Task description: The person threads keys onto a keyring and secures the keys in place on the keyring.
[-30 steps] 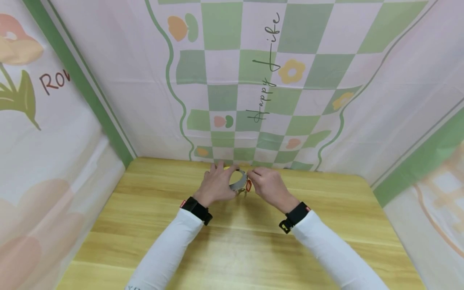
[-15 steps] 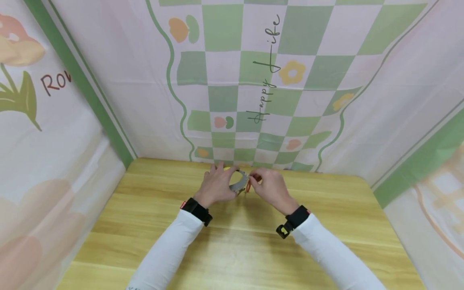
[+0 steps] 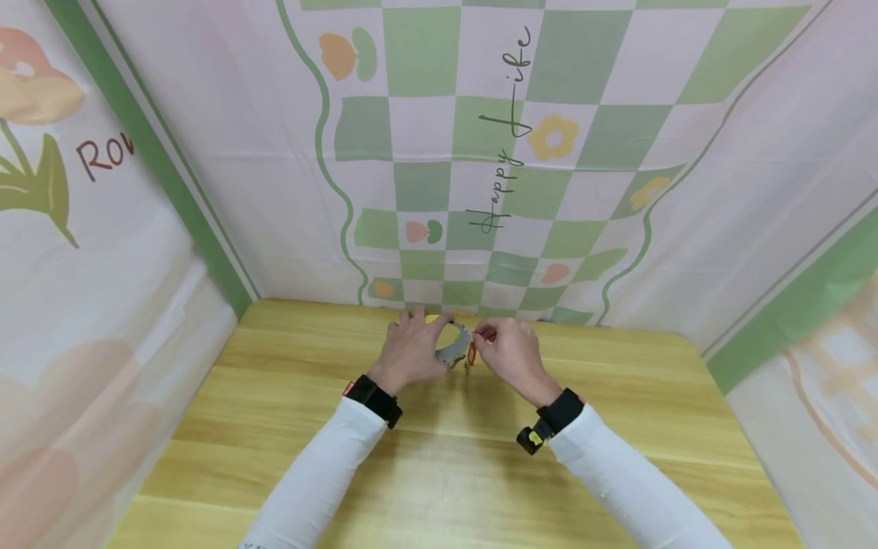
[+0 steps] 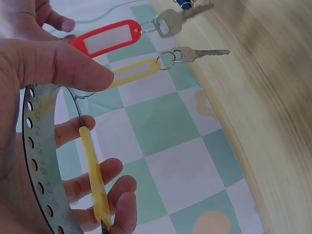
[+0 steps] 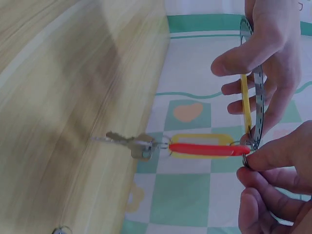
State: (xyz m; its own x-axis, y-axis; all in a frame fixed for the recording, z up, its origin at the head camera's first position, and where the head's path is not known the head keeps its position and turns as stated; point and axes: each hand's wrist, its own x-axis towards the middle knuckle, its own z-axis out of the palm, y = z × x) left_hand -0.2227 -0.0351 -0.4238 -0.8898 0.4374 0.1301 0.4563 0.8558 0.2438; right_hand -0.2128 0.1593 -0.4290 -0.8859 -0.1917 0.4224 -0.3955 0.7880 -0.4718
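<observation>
My left hand [image 3: 411, 347] holds a large metal key hoop [image 4: 41, 161] with numbered holes along its band and a yellow grip [image 4: 95, 175]. Its thumb lies over the band, fingers curled around the yellow grip side. From the hoop hang a red key tag [image 4: 107, 38] with a key [image 4: 170, 23] and a yellow key tag [image 4: 134, 74] with its own key [image 4: 183, 55]. My right hand [image 3: 511, 354] pinches the small wire ring [image 5: 245, 158] at the red tag's end, against the hoop. Fingertips partly cover where ring and hoop meet.
Both hands are over the far edge of the wooden table [image 3: 439, 473]. A checked cloth wall [image 3: 480, 183] rises right behind, with more cloth at both sides. A small metal ring [image 5: 62, 230] shows at the bottom of the right wrist view.
My right wrist has turned, and its finger and thumb show more plainly at the ring. The red tag has swung a little. My left hand and the hoop have hardly moved.
</observation>
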